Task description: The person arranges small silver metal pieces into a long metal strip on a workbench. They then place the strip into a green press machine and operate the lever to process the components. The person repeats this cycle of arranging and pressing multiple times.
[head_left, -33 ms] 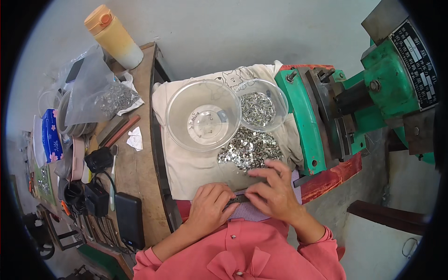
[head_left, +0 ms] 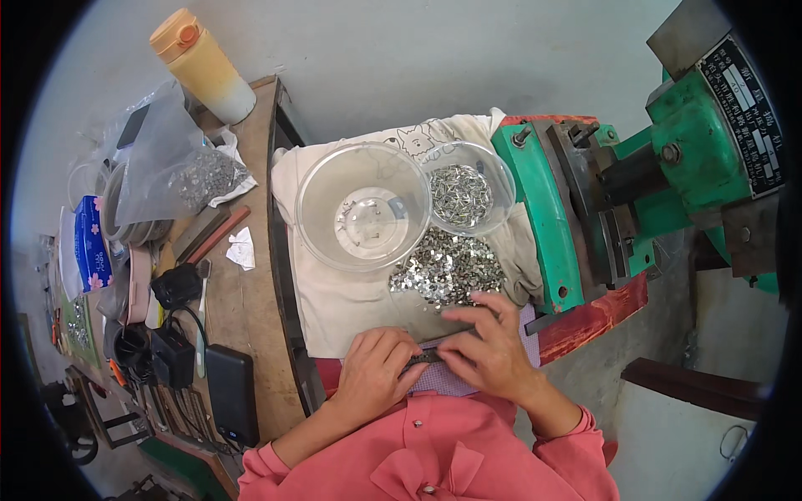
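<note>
My left hand (head_left: 378, 367) is closed around a short dark metal strip (head_left: 424, 356), held low in front of my body. At the strip's right end, the thumb and a finger of my right hand (head_left: 491, 346) come together; whatever is between them is too small to make out. Its index finger reaches toward the near edge of a pile of small shiny metal pieces (head_left: 439, 267). Behind the pile stands a smaller clear tub (head_left: 504, 196) filled with thin metal pins (head_left: 459, 194). A larger clear tub (head_left: 316, 213) beside it has a few small bits on its bottom.
A printed beige cloth (head_left: 330, 313) lies under the tubs and pile. On the right is a green machine press (head_left: 543, 225). The wooden table (head_left: 251, 309) at left carries a yellow bottle (head_left: 205, 67), a plastic bag (head_left: 163, 167), a black power bank (head_left: 231, 392) and sharpening stones (head_left: 215, 234).
My right hand has shifted very slightly, its fingers a little lower and to the left. My left hand and the strip look unmoved.
</note>
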`<action>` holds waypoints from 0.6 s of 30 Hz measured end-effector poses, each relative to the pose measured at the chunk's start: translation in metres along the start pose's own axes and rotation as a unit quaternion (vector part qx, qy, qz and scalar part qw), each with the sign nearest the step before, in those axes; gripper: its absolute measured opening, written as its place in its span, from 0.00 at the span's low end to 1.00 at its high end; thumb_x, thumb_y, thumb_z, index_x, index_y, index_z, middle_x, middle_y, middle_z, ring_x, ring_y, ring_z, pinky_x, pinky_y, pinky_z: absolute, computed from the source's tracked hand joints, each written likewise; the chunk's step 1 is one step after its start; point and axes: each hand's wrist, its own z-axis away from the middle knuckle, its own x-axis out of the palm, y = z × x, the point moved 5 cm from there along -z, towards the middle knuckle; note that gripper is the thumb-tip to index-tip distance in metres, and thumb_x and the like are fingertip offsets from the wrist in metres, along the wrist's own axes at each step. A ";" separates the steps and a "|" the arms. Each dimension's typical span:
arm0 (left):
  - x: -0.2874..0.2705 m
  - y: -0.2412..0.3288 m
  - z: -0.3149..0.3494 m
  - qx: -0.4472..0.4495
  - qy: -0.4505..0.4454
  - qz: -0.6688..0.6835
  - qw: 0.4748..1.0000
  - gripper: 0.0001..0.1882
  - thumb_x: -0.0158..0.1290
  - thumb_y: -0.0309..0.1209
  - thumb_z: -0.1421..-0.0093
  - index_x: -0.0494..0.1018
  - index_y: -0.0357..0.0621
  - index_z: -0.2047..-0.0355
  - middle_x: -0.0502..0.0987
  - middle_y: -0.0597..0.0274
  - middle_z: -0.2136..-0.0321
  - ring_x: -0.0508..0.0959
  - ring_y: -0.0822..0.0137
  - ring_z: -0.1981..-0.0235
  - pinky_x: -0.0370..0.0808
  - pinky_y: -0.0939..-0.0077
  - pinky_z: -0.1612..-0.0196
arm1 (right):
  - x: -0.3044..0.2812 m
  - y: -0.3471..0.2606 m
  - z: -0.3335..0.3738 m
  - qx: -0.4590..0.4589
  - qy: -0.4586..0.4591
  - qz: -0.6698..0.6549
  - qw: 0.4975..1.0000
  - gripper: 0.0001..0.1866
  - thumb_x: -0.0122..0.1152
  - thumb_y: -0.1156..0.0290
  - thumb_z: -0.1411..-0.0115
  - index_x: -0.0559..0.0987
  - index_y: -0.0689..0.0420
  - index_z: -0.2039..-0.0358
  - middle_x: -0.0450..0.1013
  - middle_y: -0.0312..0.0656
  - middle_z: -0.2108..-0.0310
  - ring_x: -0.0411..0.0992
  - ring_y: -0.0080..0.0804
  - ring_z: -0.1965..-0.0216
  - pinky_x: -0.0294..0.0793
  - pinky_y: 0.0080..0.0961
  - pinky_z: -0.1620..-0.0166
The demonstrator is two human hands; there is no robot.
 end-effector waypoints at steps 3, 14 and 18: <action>-0.002 0.001 -0.001 -0.005 0.000 0.003 1.000 0.16 0.67 0.30 0.51 0.75 0.43 0.64 0.76 0.60 0.62 0.76 0.57 0.57 0.69 0.64 0.55 | 0.006 0.000 0.008 0.009 -0.026 -0.007 1.000 0.09 0.77 0.69 0.57 0.85 0.48 0.73 0.74 0.34 0.49 0.60 0.48 0.41 0.59 0.44 0.38; -0.001 0.000 0.004 0.026 -0.001 -0.019 0.999 0.13 0.67 0.26 0.52 0.76 0.44 0.67 0.78 0.62 0.65 0.78 0.59 0.55 0.71 0.64 0.54 | 0.012 0.015 -0.036 -0.021 0.031 0.059 0.998 0.09 0.72 0.69 0.54 0.81 0.52 0.72 0.71 0.38 0.50 0.61 0.49 0.41 0.60 0.49 0.39; -0.003 0.000 0.003 0.015 -0.006 -0.012 1.000 0.14 0.67 0.27 0.53 0.76 0.44 0.66 0.78 0.60 0.64 0.78 0.58 0.56 0.71 0.64 0.55 | 0.017 0.015 -0.043 -0.027 0.026 0.063 0.997 0.08 0.73 0.68 0.52 0.82 0.51 0.72 0.73 0.36 0.50 0.62 0.48 0.41 0.60 0.47 0.41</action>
